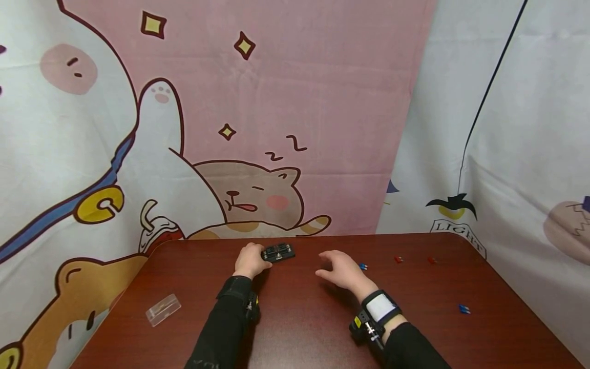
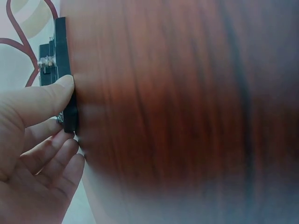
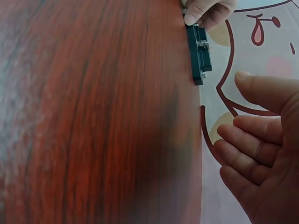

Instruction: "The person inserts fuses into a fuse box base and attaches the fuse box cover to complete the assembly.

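Thumb-and-finger grip of left hand pinches fuse block (black).

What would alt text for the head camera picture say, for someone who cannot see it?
A person's left hand holds a small black rectangular block at the far edge of a dark red-brown wooden table, while the right hand hovers open beside it. Small blue and red pieces lie to the right, a clear plastic case to the left.
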The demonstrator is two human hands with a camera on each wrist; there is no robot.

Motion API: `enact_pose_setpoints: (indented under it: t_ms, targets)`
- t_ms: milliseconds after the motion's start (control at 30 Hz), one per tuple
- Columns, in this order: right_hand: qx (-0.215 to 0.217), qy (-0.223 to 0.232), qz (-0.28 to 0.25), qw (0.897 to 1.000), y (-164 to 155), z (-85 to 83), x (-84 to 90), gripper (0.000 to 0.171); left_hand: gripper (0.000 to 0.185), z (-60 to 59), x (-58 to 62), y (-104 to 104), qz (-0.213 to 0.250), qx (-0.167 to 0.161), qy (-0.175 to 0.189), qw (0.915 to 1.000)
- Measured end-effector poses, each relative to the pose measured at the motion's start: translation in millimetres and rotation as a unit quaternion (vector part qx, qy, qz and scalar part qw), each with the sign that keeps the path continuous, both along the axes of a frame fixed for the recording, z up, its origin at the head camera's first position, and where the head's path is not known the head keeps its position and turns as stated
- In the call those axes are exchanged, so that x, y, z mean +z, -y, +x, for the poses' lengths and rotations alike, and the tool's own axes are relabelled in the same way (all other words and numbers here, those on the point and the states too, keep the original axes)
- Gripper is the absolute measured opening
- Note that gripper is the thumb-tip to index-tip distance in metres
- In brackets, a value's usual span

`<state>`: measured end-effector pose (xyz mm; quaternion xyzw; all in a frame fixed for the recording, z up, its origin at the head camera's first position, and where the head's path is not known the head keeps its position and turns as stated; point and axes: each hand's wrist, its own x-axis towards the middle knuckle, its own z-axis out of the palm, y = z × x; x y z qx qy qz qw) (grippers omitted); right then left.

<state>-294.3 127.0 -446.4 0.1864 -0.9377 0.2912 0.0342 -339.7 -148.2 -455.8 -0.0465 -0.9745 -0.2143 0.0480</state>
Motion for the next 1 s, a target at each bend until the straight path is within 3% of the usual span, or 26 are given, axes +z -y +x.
enact_pose_setpoints:
  t_ms: [633,800,1000]
  targets:
    - [-0.002,0.023,0.007,1.0,12.7,-3.7,-0.3,0.047,0.04,-4.1,5.8,2.5,-0.011,-0.007,0.028,0.9995]
    - [-0.006,0.023,0.006,1.0,11.0,-3.8,0.2,0.047,0.039,-2.8,8.8,-0.7,-0.006,-0.03,0.011,0.9994]
    - [-0.004,0.009,0.005,1.0,9.4,-4.7,2.6,0.047,0.041,3.3,15.8,-9.5,0.005,-0.081,-0.011,0.9966]
